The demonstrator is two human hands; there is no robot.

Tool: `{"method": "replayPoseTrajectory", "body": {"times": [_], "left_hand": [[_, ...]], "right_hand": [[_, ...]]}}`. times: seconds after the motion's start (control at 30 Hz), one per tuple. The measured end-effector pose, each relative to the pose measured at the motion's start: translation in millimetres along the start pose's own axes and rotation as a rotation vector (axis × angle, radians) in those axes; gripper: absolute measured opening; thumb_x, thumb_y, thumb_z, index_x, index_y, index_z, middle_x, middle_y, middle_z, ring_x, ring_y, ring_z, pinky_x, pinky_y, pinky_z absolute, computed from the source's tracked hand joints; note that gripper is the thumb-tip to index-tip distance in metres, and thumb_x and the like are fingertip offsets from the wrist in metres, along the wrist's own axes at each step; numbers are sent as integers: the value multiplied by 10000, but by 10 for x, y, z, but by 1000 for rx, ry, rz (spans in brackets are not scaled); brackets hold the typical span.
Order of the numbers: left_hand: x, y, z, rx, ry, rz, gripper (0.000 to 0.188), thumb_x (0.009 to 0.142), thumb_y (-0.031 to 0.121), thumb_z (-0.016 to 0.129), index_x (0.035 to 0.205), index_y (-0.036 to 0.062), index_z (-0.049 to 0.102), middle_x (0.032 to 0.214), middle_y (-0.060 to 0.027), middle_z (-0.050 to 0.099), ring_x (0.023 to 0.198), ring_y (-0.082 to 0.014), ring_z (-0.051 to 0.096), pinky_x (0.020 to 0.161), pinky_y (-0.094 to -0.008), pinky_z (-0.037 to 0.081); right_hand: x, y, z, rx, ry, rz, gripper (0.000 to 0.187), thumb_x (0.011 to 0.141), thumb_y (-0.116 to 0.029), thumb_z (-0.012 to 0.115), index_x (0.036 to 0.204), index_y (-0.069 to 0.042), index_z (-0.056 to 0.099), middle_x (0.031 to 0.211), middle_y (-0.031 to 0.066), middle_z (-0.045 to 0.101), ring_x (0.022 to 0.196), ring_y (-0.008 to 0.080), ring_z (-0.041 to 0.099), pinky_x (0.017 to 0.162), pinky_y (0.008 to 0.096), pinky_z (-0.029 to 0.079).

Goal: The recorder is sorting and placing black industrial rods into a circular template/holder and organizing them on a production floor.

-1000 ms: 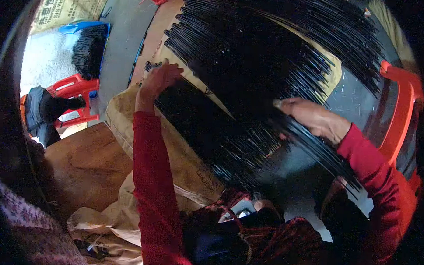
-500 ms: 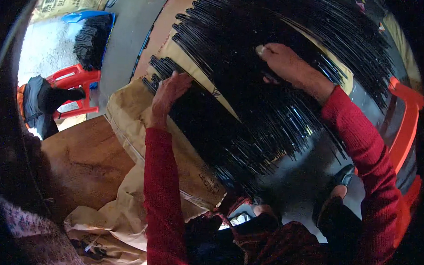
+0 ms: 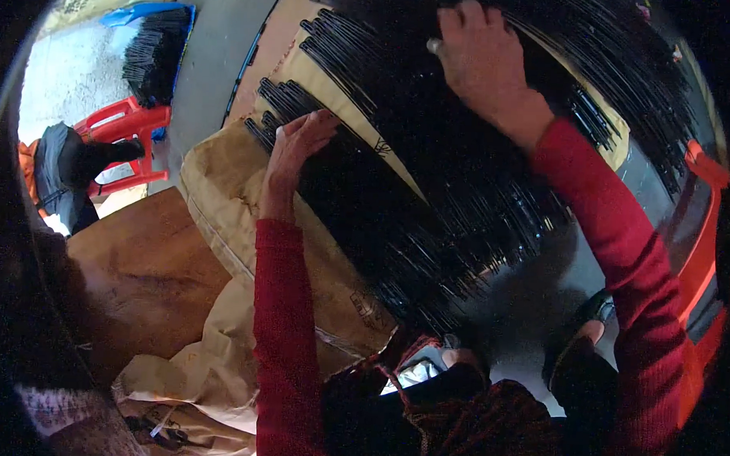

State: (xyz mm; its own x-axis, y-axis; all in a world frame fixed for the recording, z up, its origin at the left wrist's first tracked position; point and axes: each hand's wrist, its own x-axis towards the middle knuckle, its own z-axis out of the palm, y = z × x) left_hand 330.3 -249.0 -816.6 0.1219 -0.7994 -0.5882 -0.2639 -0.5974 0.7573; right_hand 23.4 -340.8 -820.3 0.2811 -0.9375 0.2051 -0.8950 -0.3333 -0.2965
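Against the picture half a second before, the right hand (image 3: 483,59) had travelled further up and away over the heap of thin black sticks (image 3: 479,176), and the left hand (image 3: 295,149) had slid a little outward along the heap's left edge. The right hand lay palm down on the upper sticks, fingers loosely curled; whether it clasped any could not be told. The left hand was flat, fingers apart, pressing the stick ends where they met the tan woven sack (image 3: 245,216) spread beneath. Two hands, both in red sleeves. The sticks were too many to count. One red plastic stool (image 3: 127,131) stood far left, with one smaller pile of black sticks (image 3: 154,52) beyond it.
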Motion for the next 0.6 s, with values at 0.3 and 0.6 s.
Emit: {"method": "replayPoseTrajectory", "body": {"times": [0.3, 0.6], "left_hand": [[99, -290, -111, -195, 205, 18, 641, 909, 275, 661, 1367, -82, 390, 990, -190, 678, 830, -249, 694, 729, -321, 577], [122, -378, -173, -205, 278, -32, 742, 919, 250, 645, 1467, -29, 229, 882, -170, 660, 694, -261, 690, 600, -334, 584]], "right_hand": [[-934, -1226, 389, 611, -439, -275, 173, 823, -71, 581, 975, 9, 602, 881, 171, 613, 780, 312, 658, 647, 401, 559], [-915, -1356, 859, 526, -530, -69, 282, 763, -146, 695, 941, 66, 647, 878, 233, 641, 754, 359, 670, 669, 430, 561]]}}
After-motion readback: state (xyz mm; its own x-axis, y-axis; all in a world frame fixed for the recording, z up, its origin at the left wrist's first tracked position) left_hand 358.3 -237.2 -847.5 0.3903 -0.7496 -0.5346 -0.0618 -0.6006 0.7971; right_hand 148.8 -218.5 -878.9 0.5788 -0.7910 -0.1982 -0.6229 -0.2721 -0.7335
